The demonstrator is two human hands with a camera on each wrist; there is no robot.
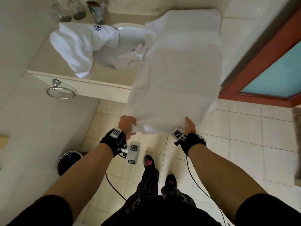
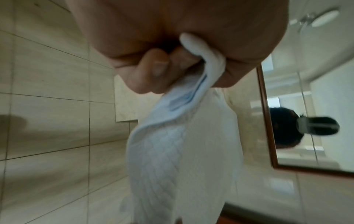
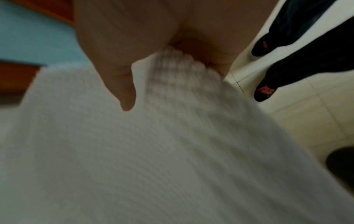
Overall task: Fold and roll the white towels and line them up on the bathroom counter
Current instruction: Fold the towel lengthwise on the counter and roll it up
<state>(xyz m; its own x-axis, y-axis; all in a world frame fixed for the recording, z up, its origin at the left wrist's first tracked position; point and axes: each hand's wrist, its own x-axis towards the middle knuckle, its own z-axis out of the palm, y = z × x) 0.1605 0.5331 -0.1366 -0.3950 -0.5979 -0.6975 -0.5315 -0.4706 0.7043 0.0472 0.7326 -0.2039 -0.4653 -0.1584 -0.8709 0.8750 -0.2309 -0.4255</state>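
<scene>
While the person stands at the counter, things read thus, left to right: two glass jars at the back corner; a towel ring on the counter's front face; a bin on the floor tiles below. A second white towel, with a purple emblem, lies crumpled on the counter and slumps over the rim of the basin; more white cloth sits inside the basin, too bunched to tell what it is

Left hand: fingers curled round the near left corner of the white towel, hem bunched in the fist. Right hand: thumb on top, cloth gathered tightly into the palm at the near right corner. Towel spread wide between them, far end reaching over the right part of the counter, near end out over the floor. Wooden door with a blue pane at far right

Judgement: spreading out before the first fold. To do it well, keep both corners level and the near edge taut, let the far edge land square on the counter clear of the basin, then smooth ripples before folding — a skewed lay gives a lopsided roll
</scene>
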